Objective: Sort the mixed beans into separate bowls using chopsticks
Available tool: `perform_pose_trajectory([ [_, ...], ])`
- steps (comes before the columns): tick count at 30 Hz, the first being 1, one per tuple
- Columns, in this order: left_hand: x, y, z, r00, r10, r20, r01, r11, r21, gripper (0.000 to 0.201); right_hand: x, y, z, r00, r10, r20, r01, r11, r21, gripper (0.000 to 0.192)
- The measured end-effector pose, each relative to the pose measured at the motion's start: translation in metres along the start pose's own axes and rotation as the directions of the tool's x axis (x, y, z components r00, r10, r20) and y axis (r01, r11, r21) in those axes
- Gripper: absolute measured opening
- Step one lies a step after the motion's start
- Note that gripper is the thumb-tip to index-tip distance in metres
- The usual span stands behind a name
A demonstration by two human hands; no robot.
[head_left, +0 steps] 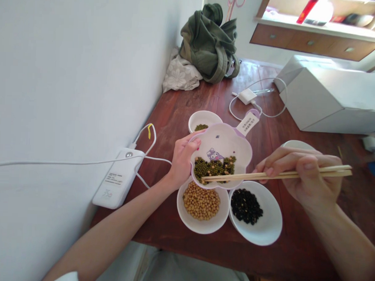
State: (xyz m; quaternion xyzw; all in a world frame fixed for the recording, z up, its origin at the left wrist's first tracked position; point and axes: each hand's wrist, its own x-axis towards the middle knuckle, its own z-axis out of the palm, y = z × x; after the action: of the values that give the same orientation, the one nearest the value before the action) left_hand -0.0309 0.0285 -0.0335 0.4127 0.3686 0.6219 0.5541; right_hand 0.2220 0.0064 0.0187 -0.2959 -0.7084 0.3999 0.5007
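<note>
Head view: the left hand (183, 159) grips the left rim of a lilac flower-shaped plastic dish (224, 148), tilted above the white bowls. The right hand (303, 177) pinches pale wooden chopsticks (275, 175), long axis running leftward, tips pressed together at the green and yellow beans (213, 167) on the dish's near edge, directly over the white bowl of yellow soybeans (202, 206).
</note>
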Motion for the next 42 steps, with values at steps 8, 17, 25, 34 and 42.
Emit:
perform_pose_trajectory([
  [8,-0.001,-0.001,0.001,1.0,0.016,0.001,-0.015,1.0,-0.023,0.026,-0.001,0.003,-0.002,0.999,0.02,0.032,-0.02,1.0,-0.001,0.043],
  [17,-0.001,0.001,0.001,1.0,0.012,0.002,-0.012,1.0,-0.005,0.028,-0.002,-0.004,-0.006,0.997,-0.038,0.061,0.042,0.996,-0.073,0.041],
  [25,0.001,0.0,0.001,0.999,0.026,0.036,-0.025,0.998,-0.05,0.026,-0.001,-0.008,-0.005,0.997,-0.04,0.07,0.046,0.995,-0.086,0.037],
  [34,0.001,0.001,0.001,0.999,0.021,0.024,-0.02,1.0,-0.011,0.027,-0.002,-0.009,-0.009,0.997,-0.066,0.043,0.07,0.993,-0.098,0.038],
  [42,0.0,0.0,0.001,1.0,0.004,-0.013,-0.004,1.0,0.026,0.029,-0.003,-0.005,-0.005,0.99,-0.116,0.084,0.122,0.991,-0.063,0.037],
])
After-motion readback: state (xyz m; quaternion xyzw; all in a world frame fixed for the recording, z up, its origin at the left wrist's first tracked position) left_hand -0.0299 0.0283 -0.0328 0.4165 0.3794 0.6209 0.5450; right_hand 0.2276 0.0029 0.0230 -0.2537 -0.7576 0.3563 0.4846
